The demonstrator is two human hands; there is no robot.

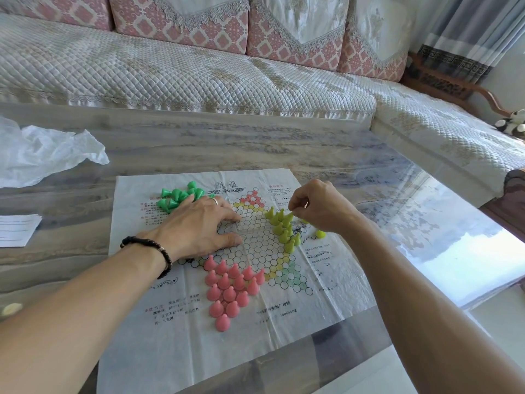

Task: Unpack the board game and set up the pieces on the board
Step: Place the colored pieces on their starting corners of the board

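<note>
While pinching a yellow piece (290,216) at centre right, right hand (318,206) risks toppling the crowded yellow pieces (284,230) beside it. Left hand (196,226), flat with fingers spread, pins the thin paper board (181,331) mid-frame; could crease if lifted. Pink pieces (230,288) below, green pieces (177,197) upper left.

A creased white paper game board (181,331) lies flat: pink plastic cone pieces (230,288) upright at 6 o'clock, yellow-green cones (284,227) at 3, green cones (179,197) heaped at 10.
</note>
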